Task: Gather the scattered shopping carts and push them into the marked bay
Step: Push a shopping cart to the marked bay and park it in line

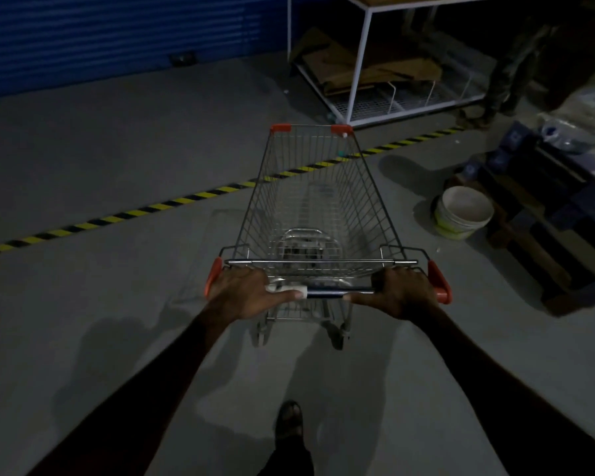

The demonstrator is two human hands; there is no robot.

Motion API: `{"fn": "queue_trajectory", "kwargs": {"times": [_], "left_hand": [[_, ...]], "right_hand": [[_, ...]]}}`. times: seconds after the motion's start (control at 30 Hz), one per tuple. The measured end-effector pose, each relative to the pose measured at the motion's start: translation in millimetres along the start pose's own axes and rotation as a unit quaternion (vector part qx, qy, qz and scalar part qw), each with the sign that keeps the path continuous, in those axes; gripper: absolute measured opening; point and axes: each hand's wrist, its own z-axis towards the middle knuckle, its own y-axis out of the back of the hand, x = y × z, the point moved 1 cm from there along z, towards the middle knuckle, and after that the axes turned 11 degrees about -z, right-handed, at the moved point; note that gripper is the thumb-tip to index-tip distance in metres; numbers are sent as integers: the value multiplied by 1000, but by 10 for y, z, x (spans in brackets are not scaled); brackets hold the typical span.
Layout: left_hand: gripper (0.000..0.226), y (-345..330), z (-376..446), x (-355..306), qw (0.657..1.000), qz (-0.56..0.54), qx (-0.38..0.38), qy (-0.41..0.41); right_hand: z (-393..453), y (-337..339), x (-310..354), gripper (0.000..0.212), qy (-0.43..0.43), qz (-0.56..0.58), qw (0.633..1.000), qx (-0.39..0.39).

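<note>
Shopping cart, wire: left hand and right hand grip handle; fingers curled over, tips hidden. Rack at 1 o'clock, cropped.

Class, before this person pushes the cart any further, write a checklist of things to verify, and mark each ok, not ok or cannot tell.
1. Left hand grips the cart handle: ok.
2. Right hand grips the handle: ok.
3. Cart basket carries no load: ok, though lighting is dim.
4. Path ahead free: not ok; a white rack stands just beyond the cart's front.
5. Right side free: cannot tell; a bucket and pallet stand close.
6. Striped floor line marks the bay: cannot tell.
</note>
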Motion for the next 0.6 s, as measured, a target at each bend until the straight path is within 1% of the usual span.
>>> {"fn": "queue_trajectory", "kwargs": {"times": [0.07,0.17,0.47,0.6], "left_hand": [[110,125,375,-32,1000,-2,-3,-12],[106,266,903,-101,1000,-10,8,-4],[108,717,2484,-204,1000,-7,0,-8],[100,953,3272,-206,1000,-5,-9,-11]], "right_hand": [[378,32,-139,99,-6,-9,1000,-10],[892,50,-370,100,-17,-18,1000,-18],[2437,203,-916,103,-21,-7,999,-28],[3245,299,-1123,104,-13,-10,1000,-18]]}}
